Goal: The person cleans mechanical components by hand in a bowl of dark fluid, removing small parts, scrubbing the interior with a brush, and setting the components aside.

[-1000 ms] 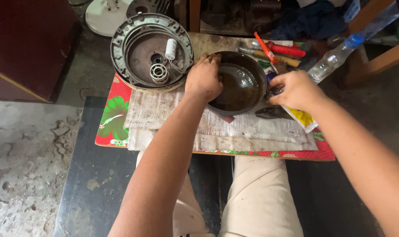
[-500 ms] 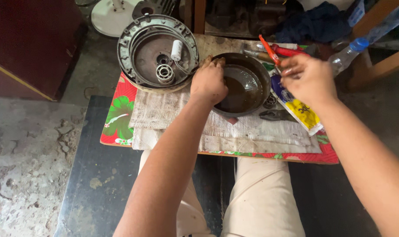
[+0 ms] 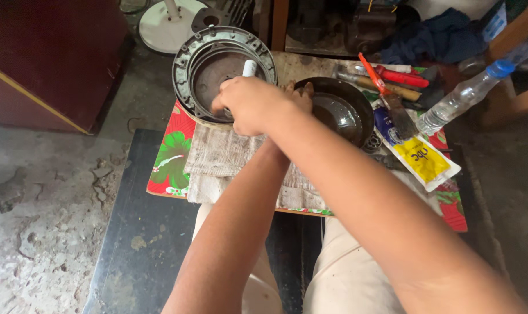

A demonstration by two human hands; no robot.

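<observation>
Head view: right hand (image 3: 249, 104) fingers over round metal housing (image 3: 201, 55).

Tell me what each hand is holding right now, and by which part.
The left hand grips the near rim of the dark bowl. The right hand reaches across over the round metal housing; whether it holds anything cannot be told.

The low table's oilcloth (image 3: 171, 163) is red with green leaves and white flowers. Over it lies a dirty off-white rag (image 3: 223, 154). The round metal motor housing (image 3: 203, 64) at the far left is grey. The bowl (image 3: 348, 96) is dark brown. The flat packet (image 3: 423, 160) is yellow and white, the clear plastic bottle's cap (image 3: 499, 68) blue, the tool handles (image 3: 400, 77) red.
</observation>
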